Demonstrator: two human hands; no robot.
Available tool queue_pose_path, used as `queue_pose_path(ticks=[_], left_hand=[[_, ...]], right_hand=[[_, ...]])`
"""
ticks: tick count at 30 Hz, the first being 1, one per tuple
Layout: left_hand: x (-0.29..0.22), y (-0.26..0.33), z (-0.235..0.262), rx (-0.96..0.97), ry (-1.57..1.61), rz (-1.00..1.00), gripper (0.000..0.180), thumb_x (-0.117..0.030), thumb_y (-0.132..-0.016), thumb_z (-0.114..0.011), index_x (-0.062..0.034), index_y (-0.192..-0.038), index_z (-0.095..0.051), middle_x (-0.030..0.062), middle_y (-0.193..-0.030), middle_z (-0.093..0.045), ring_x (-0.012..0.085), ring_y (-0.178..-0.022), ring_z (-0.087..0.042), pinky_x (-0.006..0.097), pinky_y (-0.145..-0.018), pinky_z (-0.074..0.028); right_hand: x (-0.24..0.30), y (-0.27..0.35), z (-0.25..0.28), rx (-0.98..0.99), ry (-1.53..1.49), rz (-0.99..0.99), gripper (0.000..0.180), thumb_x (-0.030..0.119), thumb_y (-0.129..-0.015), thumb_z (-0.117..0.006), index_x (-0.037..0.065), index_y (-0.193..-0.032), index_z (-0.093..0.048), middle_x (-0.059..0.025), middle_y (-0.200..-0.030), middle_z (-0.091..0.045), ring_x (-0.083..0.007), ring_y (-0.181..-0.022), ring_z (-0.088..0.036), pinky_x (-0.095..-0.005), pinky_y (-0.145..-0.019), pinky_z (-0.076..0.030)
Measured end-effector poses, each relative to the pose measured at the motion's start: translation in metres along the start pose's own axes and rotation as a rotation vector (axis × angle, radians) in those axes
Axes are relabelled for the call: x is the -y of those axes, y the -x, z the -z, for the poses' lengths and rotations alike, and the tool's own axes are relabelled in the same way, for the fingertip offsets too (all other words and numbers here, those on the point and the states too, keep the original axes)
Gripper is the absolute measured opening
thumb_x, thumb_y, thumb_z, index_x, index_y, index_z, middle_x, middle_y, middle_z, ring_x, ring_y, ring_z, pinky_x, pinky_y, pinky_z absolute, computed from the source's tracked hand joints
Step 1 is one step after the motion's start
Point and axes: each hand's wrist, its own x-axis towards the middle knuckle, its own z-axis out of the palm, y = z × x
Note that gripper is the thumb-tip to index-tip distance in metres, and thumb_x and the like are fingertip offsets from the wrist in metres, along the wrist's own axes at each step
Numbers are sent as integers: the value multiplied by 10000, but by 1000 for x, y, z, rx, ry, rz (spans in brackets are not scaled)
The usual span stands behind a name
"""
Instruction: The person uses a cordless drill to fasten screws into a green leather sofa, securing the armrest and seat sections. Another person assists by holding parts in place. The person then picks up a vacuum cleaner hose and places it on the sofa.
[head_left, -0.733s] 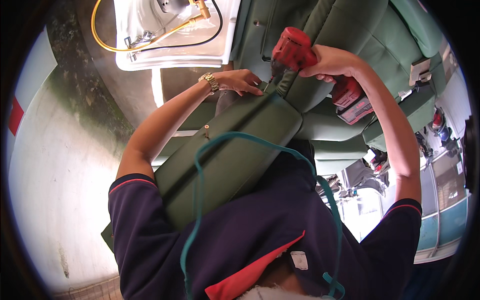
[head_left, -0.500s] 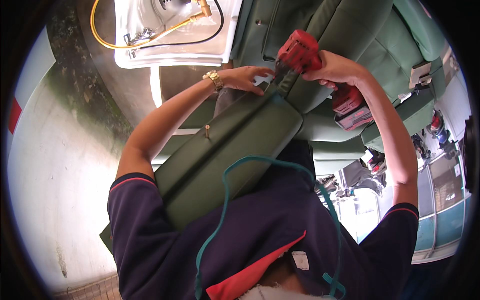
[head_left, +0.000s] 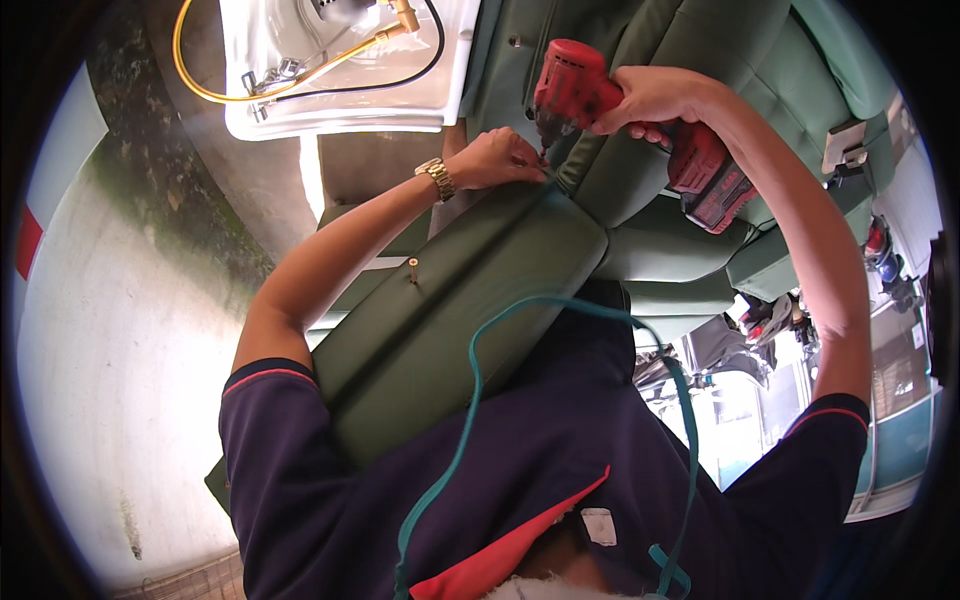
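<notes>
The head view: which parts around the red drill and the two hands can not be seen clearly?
- Tip of the red drill: hidden behind the left hand.
- Drill grip: covered by the right hand.
- Green cushion, near end: hidden by the person's dark shirt.
- White panel: cut by the top edge.

left arm: stretched forward, wrist bent | left hand: fingers pinched together, tips pressed down | right arm: raised, elbow bent, forearm angled inward | right hand: fist wrapped tight round a grip, knuckles up
</notes>
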Motion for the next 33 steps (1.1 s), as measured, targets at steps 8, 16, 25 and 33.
queue_pose_path(ticks=[8, 16, 25, 33], left_hand=[[-10, -4, 1, 11, -68, 35, 346, -359, -907, -809, -22, -986, -815, 70, -1119, -809, 235, -1055, -767, 343, -950, -582], [-12, 4, 49, 153, -45, 8, 867, -493, -864, -832, -76, -1540, -485, 218, -1517, -560, 283, -1262, -653, 425, -1026, -553], [-198, 90, 181, -28, -926, 201, 813, -528, -941, -735, -33, -1530, -473, 204, -1498, -576, 368, -1409, -528, 458, -1198, -393], [-393, 372, 31, -508, -798, 319, 646, -331, -1006, -728, -112, -1557, -474, 141, -1264, -715, 213, -1268, -637, 408, -1124, -469]], right_hand=[[-16, 28, -27, -97, -422, -189, 326, 325, -930, -798, 50, -980, -629, -4, -661, -560, -98, -488, -525, -305, -453, -459], [-15, 81, -54, -468, -402, 236, 371, 312, -909, -826, 44, -1085, -639, 17, -654, -559, -73, -501, -510, -275, -477, -435], [-94, 142, -213, -1076, -515, 670, 536, 174, -905, -846, 15, -1330, -560, -73, -1052, -723, -102, -680, -626, -248, -593, -487], [-187, 167, -317, -1261, -502, 903, 647, 168, -849, -890, 21, -1372, -537, -120, -1245, -713, -232, -1121, -709, -362, -994, -540]])
